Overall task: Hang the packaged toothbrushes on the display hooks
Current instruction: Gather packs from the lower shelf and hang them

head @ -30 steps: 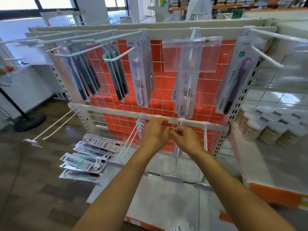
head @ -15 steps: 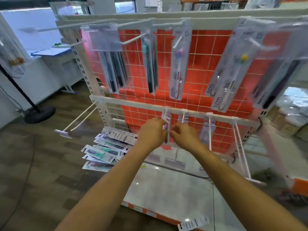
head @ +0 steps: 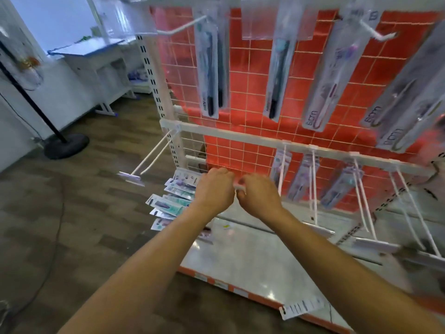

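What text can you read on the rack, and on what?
"BDM": at the bottom of the white pack, and on the grey packs.
Dark packs: print is blurred.
Tag and pile: too small to read.

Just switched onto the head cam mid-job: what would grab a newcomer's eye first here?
The orange-red grid panel fills the upper right, with packaged toothbrushes hanging in two rows across it. At centre the left hand and right hand meet below the lower rail; what they hold is hidden. A loose pile of packs lies left of them.
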Tool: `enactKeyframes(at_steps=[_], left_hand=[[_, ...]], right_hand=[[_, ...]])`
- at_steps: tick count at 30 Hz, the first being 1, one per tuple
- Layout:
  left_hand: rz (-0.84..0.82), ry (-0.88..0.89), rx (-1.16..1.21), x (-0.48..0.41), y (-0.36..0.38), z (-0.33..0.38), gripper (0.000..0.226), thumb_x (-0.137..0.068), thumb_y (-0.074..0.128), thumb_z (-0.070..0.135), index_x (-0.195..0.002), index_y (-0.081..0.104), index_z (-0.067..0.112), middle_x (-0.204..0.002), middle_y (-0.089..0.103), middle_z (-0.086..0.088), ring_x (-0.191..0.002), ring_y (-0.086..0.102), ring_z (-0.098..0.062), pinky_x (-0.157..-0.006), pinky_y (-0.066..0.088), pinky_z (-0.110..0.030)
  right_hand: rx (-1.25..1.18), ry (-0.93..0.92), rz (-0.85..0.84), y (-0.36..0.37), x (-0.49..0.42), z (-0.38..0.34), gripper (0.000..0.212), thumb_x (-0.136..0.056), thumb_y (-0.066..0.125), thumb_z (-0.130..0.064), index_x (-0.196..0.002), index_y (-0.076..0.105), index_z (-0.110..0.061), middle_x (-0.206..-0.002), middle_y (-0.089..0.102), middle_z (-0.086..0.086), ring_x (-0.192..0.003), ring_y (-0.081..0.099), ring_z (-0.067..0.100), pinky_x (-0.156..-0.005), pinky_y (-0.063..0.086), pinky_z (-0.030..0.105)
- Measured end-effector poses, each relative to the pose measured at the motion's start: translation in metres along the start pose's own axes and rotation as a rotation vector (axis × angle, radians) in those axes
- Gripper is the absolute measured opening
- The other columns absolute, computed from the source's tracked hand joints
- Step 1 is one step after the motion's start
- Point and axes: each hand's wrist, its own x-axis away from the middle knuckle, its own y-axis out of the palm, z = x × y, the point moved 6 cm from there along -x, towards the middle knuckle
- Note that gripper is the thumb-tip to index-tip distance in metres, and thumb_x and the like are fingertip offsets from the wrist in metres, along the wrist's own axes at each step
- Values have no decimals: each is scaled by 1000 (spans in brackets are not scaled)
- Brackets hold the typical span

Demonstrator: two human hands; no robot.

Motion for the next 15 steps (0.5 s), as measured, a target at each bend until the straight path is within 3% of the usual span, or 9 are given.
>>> enactKeyframes(at_steps=[3, 7, 15], left_hand=[[-4, -36, 4, 7, 1, -16, 32, -89, 56, 20, -121, 61, 17, -122, 62, -5, -114, 55, -27, -94, 45, -38], [-5, -99, -12, 22, 0, -37, 32, -91, 57, 22, -122, 59, 17, -124, 61, -5, -117, 53, -26, -95, 43, -38], [-161, -211, -79, 57, 40, -110, 38, -90, 55, 17, -127, 52, 16, -129, 54, -6, -119, 50, -28, -92, 42, -40]], right_hand=[[-6, -68, -22, 11, -4, -14, 29, -88, 56, -22, -116, 62, -17, -111, 67, 7, -104, 58, 33, -86, 44, 37], [53, -94, -72, 30, -12, -28, 25, -91, 57, -26, -113, 64, -17, -116, 64, 5, -107, 55, 29, -89, 47, 40], [193, -130, -199, 90, -15, -51, 34, -89, 52, -27, -120, 59, -16, -117, 61, 9, -111, 52, 30, -92, 42, 38]])
